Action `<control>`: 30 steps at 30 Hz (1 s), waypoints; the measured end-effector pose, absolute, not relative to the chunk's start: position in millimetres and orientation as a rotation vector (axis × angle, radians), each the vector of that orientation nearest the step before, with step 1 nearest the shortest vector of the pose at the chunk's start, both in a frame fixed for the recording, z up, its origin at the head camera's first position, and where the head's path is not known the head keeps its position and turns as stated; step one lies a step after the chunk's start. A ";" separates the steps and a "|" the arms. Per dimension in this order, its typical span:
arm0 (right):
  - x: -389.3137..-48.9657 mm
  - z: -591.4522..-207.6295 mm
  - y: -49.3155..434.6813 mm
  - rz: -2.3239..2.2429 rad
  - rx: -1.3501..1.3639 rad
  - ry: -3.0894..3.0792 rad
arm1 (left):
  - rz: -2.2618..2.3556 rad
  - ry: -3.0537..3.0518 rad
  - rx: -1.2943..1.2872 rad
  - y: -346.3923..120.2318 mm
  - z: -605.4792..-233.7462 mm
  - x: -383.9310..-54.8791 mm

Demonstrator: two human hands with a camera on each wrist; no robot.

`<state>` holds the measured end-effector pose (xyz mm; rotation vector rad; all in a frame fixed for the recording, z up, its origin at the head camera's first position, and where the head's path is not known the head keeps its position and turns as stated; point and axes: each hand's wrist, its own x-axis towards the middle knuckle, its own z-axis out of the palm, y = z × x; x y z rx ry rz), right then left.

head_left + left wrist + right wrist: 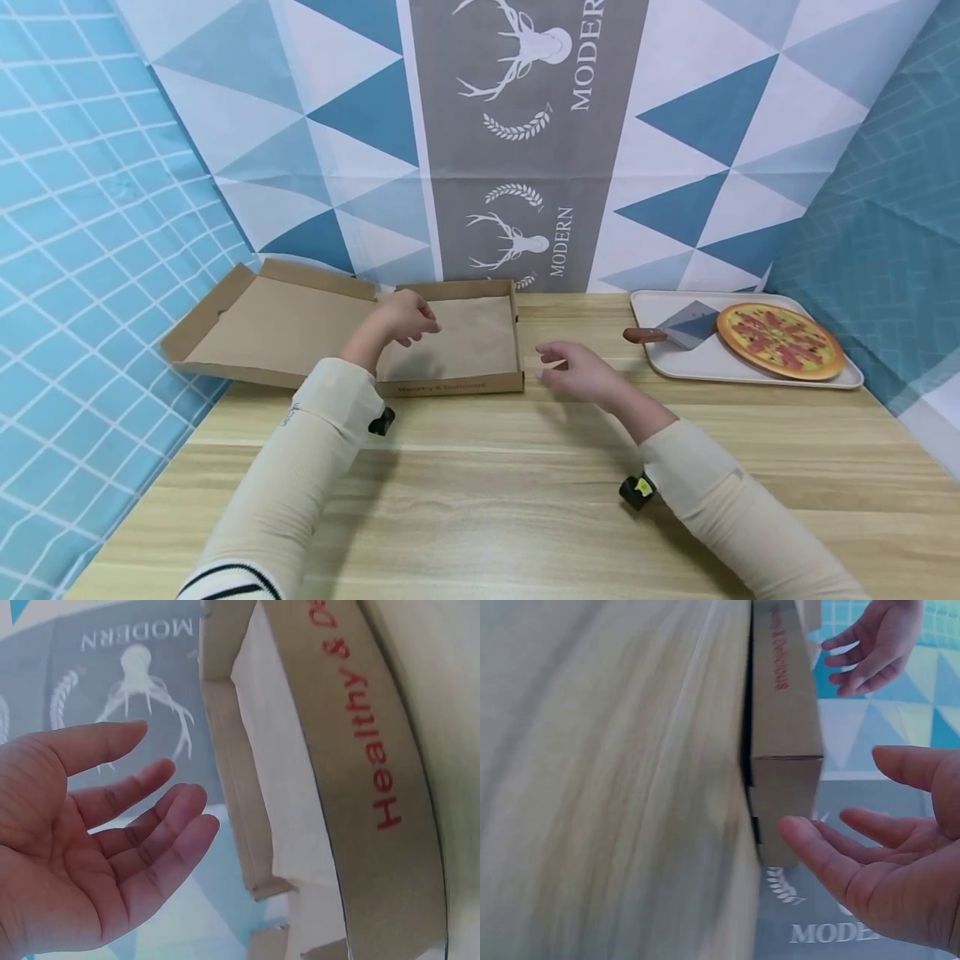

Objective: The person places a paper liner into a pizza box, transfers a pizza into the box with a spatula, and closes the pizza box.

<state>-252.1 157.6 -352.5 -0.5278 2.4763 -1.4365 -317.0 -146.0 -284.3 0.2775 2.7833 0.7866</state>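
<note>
- Left hand [407, 317]: its grip is apart, thumb clear of the loosely bent fingers, holding nothing, above the left part of the open cardboard box [502, 383].
- Right hand [577, 373]: its grip is also apart and empty, thumb and fingers spread, just beside the box's right side.
- The box rests on the wooden tabletop [480, 483] between the hands, its lid [277, 329] folded back to the left.
- The left wrist view shows part of the red lettering [366, 720] on the front wall at close range; the head view shows the whole line, small.
- The right wrist view shows the side wall [784, 799] with dark slots low on it, and the left hand beyond the box.
- Only the head view shows the white tray [697, 362] at the right, carrying a pizza [782, 340] and a server [688, 325], its wooden handle reaching past the tray's left rim.
</note>
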 end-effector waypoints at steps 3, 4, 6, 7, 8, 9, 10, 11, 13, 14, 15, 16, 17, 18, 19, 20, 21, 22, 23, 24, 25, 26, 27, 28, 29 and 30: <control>-240.6 -346.7 166.7 -1.295 -0.620 2.573 | 0.742 2.814 0.337 -137.1 -281.8 -310.4; -237.0 -344.7 169.5 -1.250 -0.645 2.600 | 0.723 2.827 0.356 -134.1 -280.9 -307.9; -230.8 -341.1 175.0 -1.149 -0.694 2.661 | 0.689 2.854 0.391 -128.2 -280.1 -304.3; -228.0 -339.5 177.6 -1.102 -0.715 2.687 | 0.681 2.863 0.404 -125.2 -280.0 -302.7; -225.2 -337.7 179.9 -1.060 -0.739 2.707 | 0.669 2.878 0.416 -122.0 -279.6 -300.5; -222.7 -336.2 182.0 -1.020 -0.762 2.723 | 0.664 2.893 0.433 -118.9 -279.9 -299.0; -220.4 -334.7 184.0 -0.980 -0.783 2.741 | 0.662 2.908 0.447 -115.6 -280.5 -297.5; -218.3 -333.5 186.2 -0.944 -0.801 2.756 | 0.662 2.920 0.465 -112.2 -280.8 -295.9; -215.1 -331.8 189.3 -0.878 -0.819 2.776 | 0.671 2.935 0.489 -104.4 -280.7 -292.0; -213.4 -330.7 190.3 -0.846 -0.825 2.784 | 0.673 2.944 0.505 -100.2 -280.9 -290.3; -212.2 -330.5 191.2 -0.811 -0.823 2.795 | 0.679 2.946 0.527 -95.8 -281.0 -289.0; -210.8 -330.2 192.3 -0.782 -0.821 2.804 | 0.677 2.945 0.542 -90.5 -280.1 -287.4; -209.6 -330.7 193.2 -0.751 -0.819 2.814 | 0.673 2.944 0.564 -85.0 -279.5 -285.9; -208.4 -331.4 193.7 -0.720 -0.821 2.822 | 0.671 2.942 0.587 -79.3 -279.0 -284.5; -206.7 -332.2 193.9 -0.691 -0.827 2.831 | 0.665 2.942 0.614 -73.6 -278.7 -283.2; -205.4 -333.2 194.4 -0.664 -0.845 2.837 | 0.662 2.941 0.645 -67.6 -278.5 -281.9; -204.1 -335.0 194.7 -0.638 -0.860 2.846 | 0.655 2.938 0.673 -61.5 -278.0 -280.6; -202.9 -336.6 194.9 -0.614 -0.880 2.854 | 0.653 2.934 0.693 -54.9 -277.6 -279.1; -201.7 -338.5 195.1 -0.593 -0.900 2.860 | 0.644 2.936 0.716 -48.4 -277.8 -278.3; -200.6 -340.2 195.5 -0.567 -0.926 2.868 | 0.637 2.934 0.732 -41.8 -277.5 -276.9; -199.3 -341.3 195.8 -0.549 -0.946 2.871 | 0.632 2.932 0.745 -35.0 -277.2 -275.9; -198.2 -342.5 196.3 -0.532 -0.962 2.877 | 0.627 2.933 0.754 -28.1 -277.0 -275.0; -196.9 -343.6 196.7 -0.521 -0.965 2.882 | 0.619 2.934 0.764 -21.2 -276.7 -274.2; -195.4 -344.2 197.1 -0.515 -0.981 2.886 | 0.608 2.940 0.773 -14.4 -276.2 -273.2; -193.8 -344.6 197.4 -0.511 -0.992 2.888 | 0.597 2.944 0.788 -7.7 -275.9 -272.6; -192.4 -345.0 197.7 -0.503 -1.005 2.894 | 0.589 2.946 0.802 -1.0 -275.4 -271.7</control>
